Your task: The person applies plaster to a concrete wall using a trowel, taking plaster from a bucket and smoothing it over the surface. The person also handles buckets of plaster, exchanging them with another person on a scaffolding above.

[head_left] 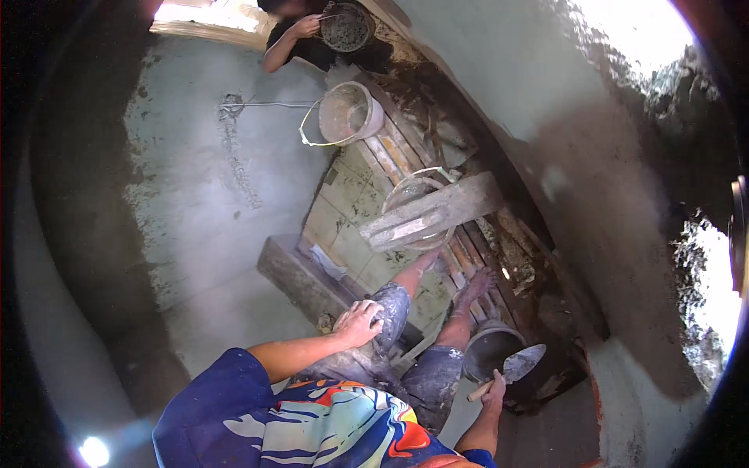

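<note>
A pointed trowel [524,362] is in my right hand [495,388], its wooden handle gripped and its grey blade tilted over a bucket. That bucket [493,334] stands beside my lower leg, grey inside. Resting on my bent knee is my left hand [359,323], fingers laid over the leg with nothing visible in them. It has pale dust or plaster on it. Ahead of my feet, a long plastering float [433,210] lies across the top of a second bucket [412,189], hiding much of it.
My bare feet are on a narrow plank platform [468,261]. Farther along it stands a pale bucket [351,113] with a yellowish handle. Beyond, another person's hand [306,26] is at a round container [346,30] of grey mix. Plastered walls [226,171] and a ledge [300,273] flank me; the tiled floor [347,207] lies below.
</note>
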Available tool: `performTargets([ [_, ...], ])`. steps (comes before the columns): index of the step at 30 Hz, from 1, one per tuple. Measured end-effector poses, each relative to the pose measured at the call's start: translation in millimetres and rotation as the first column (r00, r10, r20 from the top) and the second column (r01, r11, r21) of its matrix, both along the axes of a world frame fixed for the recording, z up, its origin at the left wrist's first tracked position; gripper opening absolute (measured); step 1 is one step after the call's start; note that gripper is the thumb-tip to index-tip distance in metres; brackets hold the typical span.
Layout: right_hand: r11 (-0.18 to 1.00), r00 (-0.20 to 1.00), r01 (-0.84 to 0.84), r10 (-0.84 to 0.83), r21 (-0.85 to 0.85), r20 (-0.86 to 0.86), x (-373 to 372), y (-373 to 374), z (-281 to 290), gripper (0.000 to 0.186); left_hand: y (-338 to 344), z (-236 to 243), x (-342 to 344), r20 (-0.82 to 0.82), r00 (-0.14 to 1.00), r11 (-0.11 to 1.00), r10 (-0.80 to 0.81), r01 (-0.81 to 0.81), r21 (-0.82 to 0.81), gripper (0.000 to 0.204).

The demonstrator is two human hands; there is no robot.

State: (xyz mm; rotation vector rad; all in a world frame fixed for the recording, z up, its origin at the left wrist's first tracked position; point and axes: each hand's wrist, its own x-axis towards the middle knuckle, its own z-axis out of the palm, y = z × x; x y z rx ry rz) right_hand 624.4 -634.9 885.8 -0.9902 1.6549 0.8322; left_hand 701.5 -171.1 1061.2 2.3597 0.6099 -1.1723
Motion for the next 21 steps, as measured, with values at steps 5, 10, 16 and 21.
performTargets([
  [5, 0.997, 1.000, -0.018, 0.019, 0.076, -0.016, -17.6, 39.1, -33.9, 0.035, -4.7, -0.5, 0.6, -0.026, 0.999, 0.999, -0.045, 0.045, 0.018, 0.041],
  [10, 0.999, 0.999, -0.033, 0.033, -0.032, -0.004, -34.3, 38.0, -69.2, 0.030, -9.0, -5.0, 6.9, -0.014, 0.997, 0.998, -0.069, 0.069, -0.001, 0.038],
  [16, 0.998, 0.999, -0.034, 0.035, 0.053, -0.019, -39.4, 30.7, -58.6, 0.028, -6.1, -2.8, 3.5, -0.016, 0.998, 0.998, -0.063, 0.063, 0.016, 0.038],
  [21, 0.991, 0.998, -0.052, 0.053, 0.127, -0.012, -37.5, 24.9, -59.3, 0.029, -4.6, -7.9, 3.6, -0.011, 0.997, 0.998, -0.070, 0.070, 0.001, 0.037],
])
